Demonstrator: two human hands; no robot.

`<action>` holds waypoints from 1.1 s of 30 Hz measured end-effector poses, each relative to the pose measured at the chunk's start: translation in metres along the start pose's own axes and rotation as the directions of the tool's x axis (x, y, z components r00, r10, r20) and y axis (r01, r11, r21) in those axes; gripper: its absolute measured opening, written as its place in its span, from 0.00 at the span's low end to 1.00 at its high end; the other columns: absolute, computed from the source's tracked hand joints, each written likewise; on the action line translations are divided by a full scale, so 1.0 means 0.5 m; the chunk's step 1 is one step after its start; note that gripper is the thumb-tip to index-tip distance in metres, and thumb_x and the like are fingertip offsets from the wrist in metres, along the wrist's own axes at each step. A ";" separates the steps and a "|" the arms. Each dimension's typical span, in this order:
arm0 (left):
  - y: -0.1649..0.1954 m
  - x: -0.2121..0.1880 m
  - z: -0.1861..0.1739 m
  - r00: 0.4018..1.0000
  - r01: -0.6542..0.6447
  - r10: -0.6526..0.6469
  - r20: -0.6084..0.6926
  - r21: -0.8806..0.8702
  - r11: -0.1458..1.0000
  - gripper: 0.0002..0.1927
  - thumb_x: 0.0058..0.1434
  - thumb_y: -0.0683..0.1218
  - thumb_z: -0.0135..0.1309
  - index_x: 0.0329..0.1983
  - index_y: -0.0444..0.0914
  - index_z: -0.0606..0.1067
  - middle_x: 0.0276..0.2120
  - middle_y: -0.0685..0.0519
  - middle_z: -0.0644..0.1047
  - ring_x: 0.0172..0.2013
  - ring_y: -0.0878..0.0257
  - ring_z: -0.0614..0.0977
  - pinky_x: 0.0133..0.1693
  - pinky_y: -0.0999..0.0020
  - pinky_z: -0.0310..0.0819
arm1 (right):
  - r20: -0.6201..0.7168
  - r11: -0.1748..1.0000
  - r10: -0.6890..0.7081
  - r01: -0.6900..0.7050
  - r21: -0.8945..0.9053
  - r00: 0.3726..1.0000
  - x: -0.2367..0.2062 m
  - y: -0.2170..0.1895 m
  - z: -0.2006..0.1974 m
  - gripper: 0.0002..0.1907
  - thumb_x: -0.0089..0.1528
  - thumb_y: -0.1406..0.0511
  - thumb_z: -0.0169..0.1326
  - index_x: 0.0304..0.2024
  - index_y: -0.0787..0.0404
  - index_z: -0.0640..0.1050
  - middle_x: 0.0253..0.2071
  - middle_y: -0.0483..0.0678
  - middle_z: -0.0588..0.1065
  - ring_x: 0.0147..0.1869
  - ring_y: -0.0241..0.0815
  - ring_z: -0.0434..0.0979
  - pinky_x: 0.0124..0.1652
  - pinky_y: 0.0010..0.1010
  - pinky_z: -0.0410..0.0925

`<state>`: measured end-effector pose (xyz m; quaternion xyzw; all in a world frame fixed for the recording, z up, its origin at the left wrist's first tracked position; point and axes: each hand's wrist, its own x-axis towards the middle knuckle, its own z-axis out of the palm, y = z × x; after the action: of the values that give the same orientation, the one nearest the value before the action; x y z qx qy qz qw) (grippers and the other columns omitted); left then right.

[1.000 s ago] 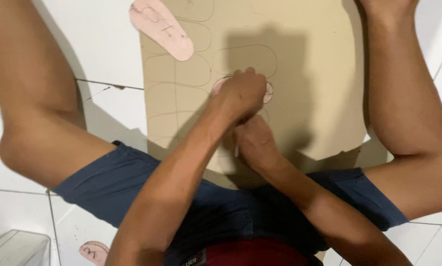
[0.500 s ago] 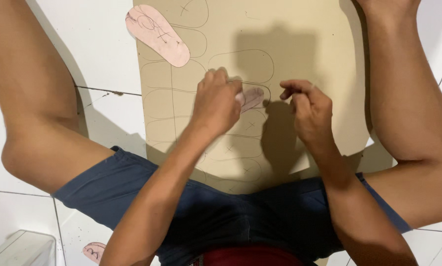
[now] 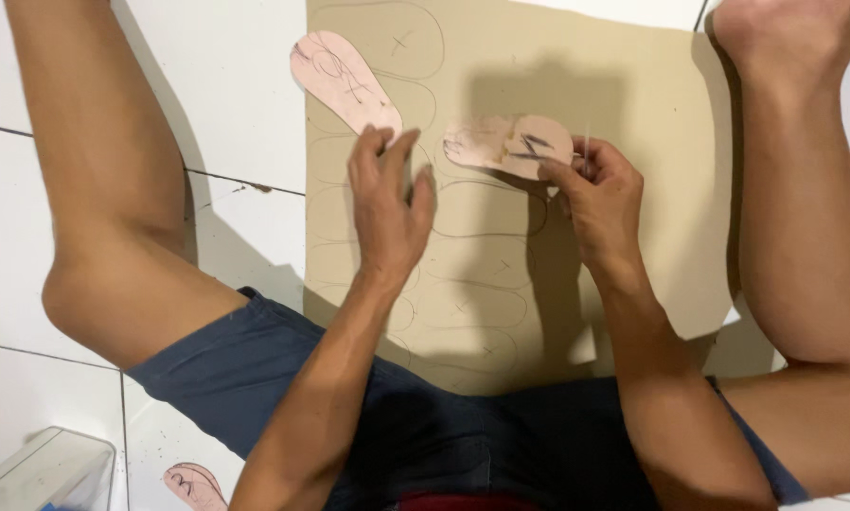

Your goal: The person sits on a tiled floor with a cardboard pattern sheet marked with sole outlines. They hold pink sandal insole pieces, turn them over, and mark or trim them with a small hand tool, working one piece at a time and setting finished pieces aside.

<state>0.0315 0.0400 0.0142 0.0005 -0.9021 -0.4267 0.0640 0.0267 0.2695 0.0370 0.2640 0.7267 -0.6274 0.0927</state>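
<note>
A tan cardboard sheet [image 3: 633, 104] lies on the white tiled floor between my bare legs, marked with several pencilled sole outlines. My right hand [image 3: 600, 194] pinches the end of a pink sole-shaped template [image 3: 501, 144] and also grips a thin pen. The template rests flat on the sheet. My left hand [image 3: 387, 203] hovers just left of it, fingers apart and holding nothing. A second pink sole template [image 3: 342, 80] lies at the sheet's upper left edge.
My left leg [image 3: 113, 208] and right leg [image 3: 804, 189] flank the sheet. A clear plastic container [image 3: 42, 473] sits at the bottom left. Beside it lies another pink sole piece [image 3: 193, 487]. Dark blue shorts [image 3: 416, 426] fill the lower middle.
My left hand has let go of the template and drawn back to the left. My right hand has taken the template and shifted it up and to the right on the sheet.
</note>
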 end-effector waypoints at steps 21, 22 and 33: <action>-0.026 -0.015 0.036 0.995 -0.062 0.057 0.078 0.060 0.996 0.14 0.68 0.47 0.61 0.54 0.40 0.78 0.68 0.38 0.62 0.73 0.40 0.58 0.72 0.37 0.46 | 0.011 0.829 -0.298 0.265 -0.492 0.954 -0.019 0.054 -0.009 0.22 0.60 0.68 0.66 0.56 0.62 0.78 0.51 0.49 0.69 0.43 0.40 0.73 0.41 0.29 0.71; -0.026 -0.015 0.036 0.995 -0.063 0.058 0.079 0.062 0.996 0.14 0.68 0.47 0.61 0.55 0.40 0.78 0.68 0.38 0.62 0.73 0.39 0.58 0.72 0.37 0.46 | 0.008 0.834 -0.292 0.258 -0.487 0.956 -0.019 0.055 -0.008 0.23 0.59 0.68 0.66 0.56 0.62 0.78 0.51 0.49 0.69 0.43 0.40 0.73 0.41 0.29 0.71; -0.027 -0.015 0.043 0.995 -0.060 0.056 0.084 0.050 0.997 0.15 0.67 0.45 0.62 0.55 0.39 0.78 0.68 0.39 0.62 0.74 0.40 0.58 0.73 0.38 0.45 | 0.015 0.854 -0.314 0.289 -0.432 0.949 -0.004 0.078 -0.017 0.24 0.58 0.69 0.67 0.57 0.62 0.77 0.51 0.48 0.68 0.43 0.36 0.75 0.39 0.26 0.72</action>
<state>0.0360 0.0483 -0.0104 -0.0417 -0.9145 -0.4005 0.0391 0.0493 0.2798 0.0060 0.1374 0.8814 -0.4510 0.0287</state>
